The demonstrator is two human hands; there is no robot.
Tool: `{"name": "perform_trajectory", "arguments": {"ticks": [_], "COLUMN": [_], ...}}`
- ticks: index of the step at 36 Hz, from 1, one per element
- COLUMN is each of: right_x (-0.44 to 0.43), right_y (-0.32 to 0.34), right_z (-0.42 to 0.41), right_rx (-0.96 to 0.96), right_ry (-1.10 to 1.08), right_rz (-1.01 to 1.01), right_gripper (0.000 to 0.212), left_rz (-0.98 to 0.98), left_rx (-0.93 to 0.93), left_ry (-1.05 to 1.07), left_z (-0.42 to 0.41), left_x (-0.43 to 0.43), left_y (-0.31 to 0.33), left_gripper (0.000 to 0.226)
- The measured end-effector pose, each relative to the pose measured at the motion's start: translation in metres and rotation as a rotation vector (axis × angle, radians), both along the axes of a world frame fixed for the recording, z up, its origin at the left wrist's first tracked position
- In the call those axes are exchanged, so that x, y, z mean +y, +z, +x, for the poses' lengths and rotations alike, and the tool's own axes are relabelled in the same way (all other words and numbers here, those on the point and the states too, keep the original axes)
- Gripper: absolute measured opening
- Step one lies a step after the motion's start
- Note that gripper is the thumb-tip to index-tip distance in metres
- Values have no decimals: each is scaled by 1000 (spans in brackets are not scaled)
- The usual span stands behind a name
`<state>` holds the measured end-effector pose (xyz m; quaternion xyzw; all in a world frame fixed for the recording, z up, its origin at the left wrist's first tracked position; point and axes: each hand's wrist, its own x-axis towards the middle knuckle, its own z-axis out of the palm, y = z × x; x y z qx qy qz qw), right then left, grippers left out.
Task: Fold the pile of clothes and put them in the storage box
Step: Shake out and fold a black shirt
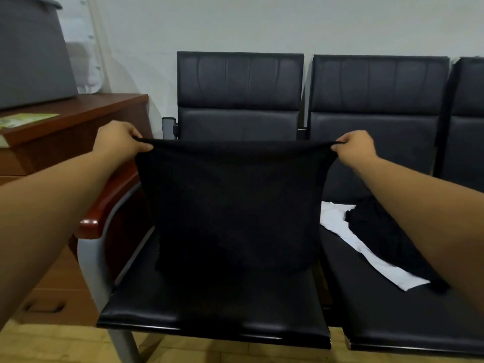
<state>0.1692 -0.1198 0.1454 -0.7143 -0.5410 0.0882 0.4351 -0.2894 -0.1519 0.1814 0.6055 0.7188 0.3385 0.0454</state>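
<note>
Head view, looking forward and down. Left hand (pixel 119 138) up at the left, fingers curled tight, pinching the top left corner of a black cloth (pixel 233 205). Right hand (pixel 356 146) up at the right, fingers curled the same way, pinching the top right corner. Top edge pulled tight and almost flat between the two hands. Rest of the black cloth hanging straight down in the air, in front of the left chair (pixel 209 320). Bottom edge low over the seat; hard to tell if touching it, black on black. Both arms bare and stretched out.

To the right, on the seat of the next chair (pixel 392 323), a white cloth (pixel 337 221) lying a bit crumpled. A dark cloth (pixel 379 231) heaped partly on top of it. Right arm passing in front of that heap and hiding some of it. A bit of a third chair (pixel 468 113) at the far right edge.

To the left, a brown wooden desk (pixel 78 108), just beside the left chair's wooden armrest (pixel 112 200). On the desk, far back in the corner, a big grey box (pixel 34 61), well apart from the hands. Near the box, a green paper (pixel 28 119) lying flat. Pale wall behind the chairs. Light wooden floor (pixel 52 344) below.
</note>
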Motion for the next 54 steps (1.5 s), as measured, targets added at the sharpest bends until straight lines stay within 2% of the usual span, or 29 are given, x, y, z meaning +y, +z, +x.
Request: {"name": "perform_trajectory", "arguments": {"ticks": [2, 5, 7, 11, 13, 14, 17, 19, 22, 25, 29, 33, 34, 38, 41, 44, 48, 51, 54], "right_x": [8, 9, 1, -20, -31, -36, -56, -69, -92, -116, -133, -137, -137, -135, -128, -117, -87, -59, -41], "right_y": [13, 37, 53, 64, 58, 52, 26, 0, -39, -74, -116, -149, -153, -164, -169, -178, -194, -207, -209], "right_z": [4, 7, 5, 8, 12, 14, 16, 18, 19, 14, 16, 21, 23, 28, 28, 26, 27, 26, 17], "right_rx": [153, 300, 362, 450, 473, 469, 540, 584, 738, 890, 962, 930, 923, 898, 863, 799, 709, 629, 500], "right_ry": [-30, -34, 7, 78, 117, 128, 180, 212, 283, 405, 463, 465, 466, 431, 406, 364, 257, 155, 60], "right_rz": [67, 189, 258, 299, 280, 260, 188, 140, 36, -127, -329, -476, -499, -545, -549, -505, -417, -371, -273], "right_gripper": [7, 23, 25, 18, 4, 8, 11, 17, 19, 16, 18, 23, 24, 27, 20, 16, 9, 16, 13], "left_rz": [101, 227, 273, 271, 249, 232, 100, -11, -167, -323, -532, -670, -693, -769, -767, -642, -425, -279, -199], "left_rx": [-13, -53, -73, -118, -130, -143, -213, -194, -217, -334, -529, -740, -764, -740, -686, -656, -602, -487, -410], "left_ry": [28, 53, 47, 31, 15, -12, -105, -147, -244, -373, -389, -307, -296, -291, -352, -306, -149, 6, 94], "left_z": [4, 5, 4, -3, -6, -8, -13, -19, -26, -24, -28, -31, -28, -24, -30, -31, -24, -16, -10], "left_x": [4, 5, 1, -17, -27, -33, -53, -65, -84, -104, -116, -115, -115, -108, -99, -85, -61, -41, -23], "left_y": [13, 35, 45, 52, 47, 42, 21, 3, -24, -52, -90, -126, -132, -150, -163, -176, -199, -215, -227], "left_gripper": [24, 25, 29, 35, 35, 33, 26, 27, 26, 14, 22, 28, 22, 18, 4, 17, 9, 7, 17]}}
